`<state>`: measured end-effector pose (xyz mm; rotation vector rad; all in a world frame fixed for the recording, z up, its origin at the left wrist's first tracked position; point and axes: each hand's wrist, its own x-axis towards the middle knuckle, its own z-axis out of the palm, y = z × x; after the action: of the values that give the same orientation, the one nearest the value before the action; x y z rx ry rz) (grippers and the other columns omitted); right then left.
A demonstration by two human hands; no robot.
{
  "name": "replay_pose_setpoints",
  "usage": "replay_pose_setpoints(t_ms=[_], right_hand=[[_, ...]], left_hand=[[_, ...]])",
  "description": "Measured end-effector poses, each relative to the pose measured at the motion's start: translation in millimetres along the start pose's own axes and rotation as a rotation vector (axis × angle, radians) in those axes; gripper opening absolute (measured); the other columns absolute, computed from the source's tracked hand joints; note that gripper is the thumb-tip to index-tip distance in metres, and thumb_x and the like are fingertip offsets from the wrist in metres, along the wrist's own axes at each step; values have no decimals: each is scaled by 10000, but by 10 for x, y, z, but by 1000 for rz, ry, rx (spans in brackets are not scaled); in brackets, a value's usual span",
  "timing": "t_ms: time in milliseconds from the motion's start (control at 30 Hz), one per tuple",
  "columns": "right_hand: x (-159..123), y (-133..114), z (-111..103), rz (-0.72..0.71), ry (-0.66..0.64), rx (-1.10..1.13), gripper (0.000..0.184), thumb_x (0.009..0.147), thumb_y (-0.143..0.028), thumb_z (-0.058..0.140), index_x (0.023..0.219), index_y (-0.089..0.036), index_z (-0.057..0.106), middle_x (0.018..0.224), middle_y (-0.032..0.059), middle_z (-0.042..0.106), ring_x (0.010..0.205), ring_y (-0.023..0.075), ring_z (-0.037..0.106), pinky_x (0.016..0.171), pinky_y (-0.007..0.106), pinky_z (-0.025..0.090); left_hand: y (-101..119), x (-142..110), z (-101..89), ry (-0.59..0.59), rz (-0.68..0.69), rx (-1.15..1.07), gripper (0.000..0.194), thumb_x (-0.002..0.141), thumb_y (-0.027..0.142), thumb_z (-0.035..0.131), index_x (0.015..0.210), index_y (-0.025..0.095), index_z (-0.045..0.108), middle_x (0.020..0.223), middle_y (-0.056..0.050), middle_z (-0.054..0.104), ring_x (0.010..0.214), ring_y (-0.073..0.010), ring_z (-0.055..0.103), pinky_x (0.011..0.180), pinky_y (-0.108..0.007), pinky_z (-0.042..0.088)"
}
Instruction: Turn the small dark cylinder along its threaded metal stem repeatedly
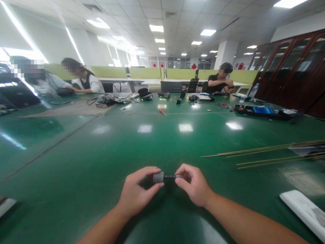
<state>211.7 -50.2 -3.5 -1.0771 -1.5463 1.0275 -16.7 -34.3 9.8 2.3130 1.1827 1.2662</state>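
Note:
Low in the middle of the view, my left hand grips a short grey cylinder between thumb and fingers. A thin dark rod, ridged like a thread, sticks out of the cylinder towards the right. Its far end is pinched by the thumb and fingers of my right hand. Cylinder and rod lie level, in one line, just above the green tabletop. The exact kind of this part is too small to make out, and my right fingers partly hide the rod's tip.
Thin brass-coloured rods lie to the right, with a white device nearer me. A red screwdriver lies farther back. Electronic parts and a long black tray line the far side, where several people sit.

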Motion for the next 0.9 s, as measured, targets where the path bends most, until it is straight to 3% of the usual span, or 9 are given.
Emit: replay_pose_setpoints(t_ms=[900], right_hand=[[8, 16, 1, -10, 24, -13, 67, 779, -228, 645, 779, -161, 638, 652, -17, 568, 606, 130, 500, 586, 246, 380]], left_hand=[[10, 10, 2, 7, -4, -7, 257, 751, 308, 812, 987, 239, 736, 947, -19, 773, 855, -193, 732, 789, -281, 589]])
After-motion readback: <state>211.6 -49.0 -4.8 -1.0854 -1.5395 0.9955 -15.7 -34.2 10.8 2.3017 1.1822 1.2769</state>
